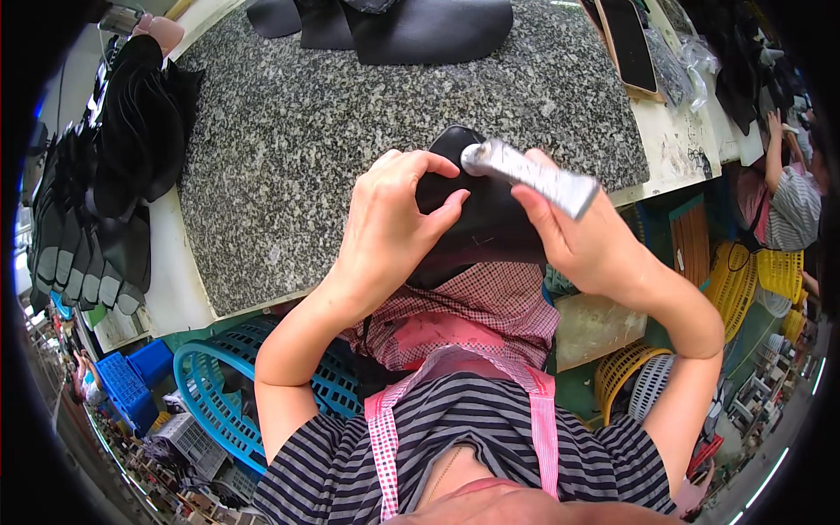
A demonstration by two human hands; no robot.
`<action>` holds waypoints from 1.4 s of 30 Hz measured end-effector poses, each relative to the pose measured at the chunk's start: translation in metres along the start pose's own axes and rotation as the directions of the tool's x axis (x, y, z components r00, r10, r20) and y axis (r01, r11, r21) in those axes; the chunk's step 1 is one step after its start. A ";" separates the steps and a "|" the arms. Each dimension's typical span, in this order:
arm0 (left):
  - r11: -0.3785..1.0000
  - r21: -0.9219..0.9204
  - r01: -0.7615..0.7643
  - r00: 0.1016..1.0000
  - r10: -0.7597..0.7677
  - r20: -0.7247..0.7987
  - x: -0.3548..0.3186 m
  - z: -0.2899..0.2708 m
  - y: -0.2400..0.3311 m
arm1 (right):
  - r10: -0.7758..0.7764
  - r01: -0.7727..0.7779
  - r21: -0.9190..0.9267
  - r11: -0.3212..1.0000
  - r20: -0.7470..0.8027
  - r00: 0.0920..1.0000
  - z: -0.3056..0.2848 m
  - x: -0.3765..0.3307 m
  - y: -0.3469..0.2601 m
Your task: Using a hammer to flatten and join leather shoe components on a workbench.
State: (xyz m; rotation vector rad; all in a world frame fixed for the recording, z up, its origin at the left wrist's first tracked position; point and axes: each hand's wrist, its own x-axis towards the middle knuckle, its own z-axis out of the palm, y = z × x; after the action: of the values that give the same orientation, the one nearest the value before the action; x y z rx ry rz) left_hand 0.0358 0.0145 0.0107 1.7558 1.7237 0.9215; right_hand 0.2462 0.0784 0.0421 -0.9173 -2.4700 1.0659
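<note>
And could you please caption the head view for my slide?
Right hand holding metal hammer over black leather-like piece at granite slab's near edge.

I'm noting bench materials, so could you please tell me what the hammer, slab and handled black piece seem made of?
Hammer: probably metal, silvery grey and scuffed, though blurred.
Slab: granite or similar stone, given its black-and-white speckle.
Black piece: leather or synthetic, smooth with slight sheen; which is unclear.

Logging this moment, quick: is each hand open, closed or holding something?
Left hand: open, curved over the black leather-like piece.
Right hand: closed, holding the silver metal hammer.
</note>
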 end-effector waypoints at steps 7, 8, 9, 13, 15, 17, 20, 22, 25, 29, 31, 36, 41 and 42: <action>0.998 0.054 -0.016 1.000 0.016 -0.005 -0.002 -0.004 0.001 | 0.005 -0.005 0.006 1.000 -0.038 0.999 0.005 -0.004 -0.006; 0.998 0.056 -0.017 1.000 0.017 -0.002 -0.005 -0.007 0.001 | 0.164 -0.166 0.024 0.986 0.067 0.984 0.006 -0.005 -0.007; 0.998 0.062 -0.019 1.000 0.019 -0.003 -0.007 -0.011 0.000 | 0.054 -0.054 -0.018 0.998 0.022 0.998 0.005 -0.002 -0.010; 0.998 0.059 0.005 1.000 -0.004 -0.017 -0.016 -0.013 -0.003 | 0.030 -0.028 -0.050 0.998 0.036 0.999 0.001 0.001 -0.004; 0.998 0.063 -0.006 1.000 0.007 -0.019 -0.018 -0.012 -0.004 | 0.083 -0.083 -0.001 0.997 0.045 0.996 -0.007 0.006 -0.012; 0.998 0.066 -0.003 1.000 0.004 -0.028 -0.018 -0.014 -0.004 | 0.017 -0.019 -0.019 1.000 -0.066 0.998 -0.016 0.009 -0.023; 0.997 0.076 -0.015 0.999 0.018 -0.035 -0.020 -0.011 0.000 | -0.125 0.122 -0.030 0.992 -0.304 0.944 -0.007 0.002 -0.017; 0.996 0.077 -0.045 0.999 0.047 -0.025 -0.019 -0.011 -0.002 | 0.150 -0.145 -0.058 0.988 0.087 0.985 0.000 -0.004 -0.016; 0.997 0.072 -0.001 1.000 0.000 0.012 -0.019 -0.013 -0.001 | 0.009 -0.010 -0.023 1.000 -0.037 0.999 -0.002 0.003 -0.011; 0.996 0.070 -0.048 0.998 0.051 -0.031 -0.017 -0.012 -0.001 | -0.031 0.037 0.042 0.998 -0.136 0.990 -0.003 -0.003 -0.024; 0.996 0.083 -0.020 1.000 0.019 0.008 -0.015 -0.014 -0.002 | 0.139 -0.145 0.044 0.988 0.118 0.983 0.006 -0.003 -0.015; 0.999 0.045 0.022 0.998 -0.025 0.052 -0.016 -0.016 -0.002 | -0.089 0.105 0.062 0.993 -0.214 0.973 -0.002 -0.005 -0.026; 0.993 0.014 -0.118 0.992 0.117 0.036 -0.016 -0.020 -0.010 | 0.100 -0.103 0.054 0.993 0.057 0.993 0.010 -0.006 -0.021; 0.991 0.008 -0.137 0.990 0.136 0.045 -0.020 -0.023 -0.013 | 0.039 -0.040 0.021 0.999 0.046 0.998 0.010 -0.006 -0.021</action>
State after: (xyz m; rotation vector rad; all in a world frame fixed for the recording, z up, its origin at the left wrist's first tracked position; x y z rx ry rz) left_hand 0.0101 -0.0066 0.0133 1.9062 1.6001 0.9245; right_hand 0.2363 0.0580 0.0510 -0.9492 -2.4810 1.1366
